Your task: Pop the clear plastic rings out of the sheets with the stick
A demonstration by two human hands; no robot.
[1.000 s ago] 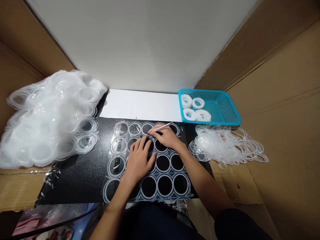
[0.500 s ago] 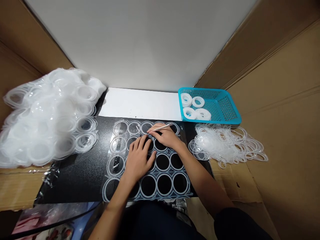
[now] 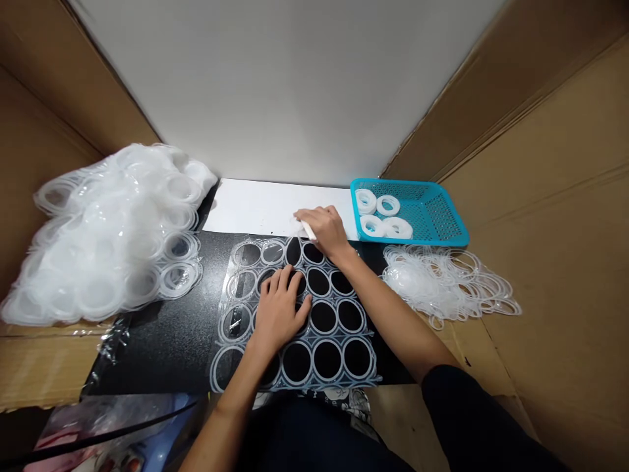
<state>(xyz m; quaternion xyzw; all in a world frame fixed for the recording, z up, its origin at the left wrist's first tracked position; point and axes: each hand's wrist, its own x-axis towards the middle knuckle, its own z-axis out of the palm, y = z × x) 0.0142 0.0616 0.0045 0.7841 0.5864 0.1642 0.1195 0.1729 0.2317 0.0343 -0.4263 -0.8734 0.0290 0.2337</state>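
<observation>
A clear plastic sheet of white rings lies in rows on the black tabletop. My left hand rests on it with fingers spread, pressing near the second row. My right hand is closed around a slim white pen-like tool, just beyond the sheet's far edge. Its fingertips also seem to pinch a bit of translucent film, too blurred to make out fully. Below them, one ring of the far row is drawn up into a narrow oval.
On the left rises a big heap of ring sheets. A turquoise basket with several white ring stacks stands at back right. Thin ring scraps lie before it. A white board runs along the wall; cardboard panels flank both sides.
My right hand has moved away from me, off the sheet to above the white board, with the tool tilted differently. The far-row ring beneath it has been pulled narrow. My left hand stays on the sheet.
</observation>
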